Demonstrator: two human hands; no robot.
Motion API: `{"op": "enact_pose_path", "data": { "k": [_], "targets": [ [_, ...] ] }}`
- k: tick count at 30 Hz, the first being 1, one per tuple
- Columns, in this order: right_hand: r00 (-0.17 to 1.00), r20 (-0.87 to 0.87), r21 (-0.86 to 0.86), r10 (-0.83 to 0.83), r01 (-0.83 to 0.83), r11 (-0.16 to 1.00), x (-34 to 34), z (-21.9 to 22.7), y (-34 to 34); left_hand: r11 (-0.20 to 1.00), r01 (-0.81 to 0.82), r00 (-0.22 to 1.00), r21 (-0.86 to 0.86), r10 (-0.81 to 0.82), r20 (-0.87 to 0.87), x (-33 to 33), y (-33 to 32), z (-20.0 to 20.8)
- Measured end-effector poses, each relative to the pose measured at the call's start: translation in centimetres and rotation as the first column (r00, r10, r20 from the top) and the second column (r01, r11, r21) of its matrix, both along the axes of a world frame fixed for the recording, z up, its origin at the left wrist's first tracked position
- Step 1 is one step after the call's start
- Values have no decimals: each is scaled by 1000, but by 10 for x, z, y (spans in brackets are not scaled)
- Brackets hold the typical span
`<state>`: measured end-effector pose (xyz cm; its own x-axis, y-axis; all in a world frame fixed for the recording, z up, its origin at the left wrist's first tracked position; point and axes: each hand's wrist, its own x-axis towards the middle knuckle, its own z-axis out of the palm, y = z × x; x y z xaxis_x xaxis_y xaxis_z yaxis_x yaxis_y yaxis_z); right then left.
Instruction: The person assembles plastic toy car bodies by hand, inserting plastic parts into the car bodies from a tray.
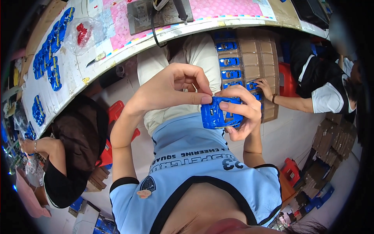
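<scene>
In front of my chest, my right hand [243, 111] is wrapped round a blue toy car body [212, 118], thumb across its top and fingers on the far side and underneath. My left hand [177, 85] reaches across to the car's upper edge. Its thumb and forefinger are pinched together there, touching the car. Whatever small thing may lie between those fingertips is hidden. The left hand's other fingers are curled. Below the car is my light blue shirt, and my pale trousers [202, 52] show beyond it.
Several blue toy car bodies [54, 74], a bag of red pieces [82, 34] and a cutter knife [96, 59] lie on the table [124, 48]. At right, a co-worker's hand [265, 89] touches a car in a compartmented tray [268, 47]. Another person sits at left.
</scene>
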<state>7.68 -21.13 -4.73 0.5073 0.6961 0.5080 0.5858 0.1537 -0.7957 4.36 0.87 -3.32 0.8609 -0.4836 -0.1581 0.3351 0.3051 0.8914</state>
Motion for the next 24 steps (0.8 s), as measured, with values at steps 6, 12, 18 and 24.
{"op": "enact_pose_path", "data": {
  "k": [6,12,18,24],
  "targets": [
    [996,-53,52,72,-70,996,2,-2,4,990,72,977,-124,-95,-192,-1,1,2],
    [971,-193,174,139,-105,979,1,-12,12,986,-141,988,-84,135,-72,-18,-9,7],
    [875,-402,369,270,-116,922,-4,-27,13,899,-439,837,0,409,363,-38,-23,7],
    [524,-790,366,319,-15,931,-26,-43,4,796,-574,621,191,271,735,-40,-26,-13]
  ]
}}
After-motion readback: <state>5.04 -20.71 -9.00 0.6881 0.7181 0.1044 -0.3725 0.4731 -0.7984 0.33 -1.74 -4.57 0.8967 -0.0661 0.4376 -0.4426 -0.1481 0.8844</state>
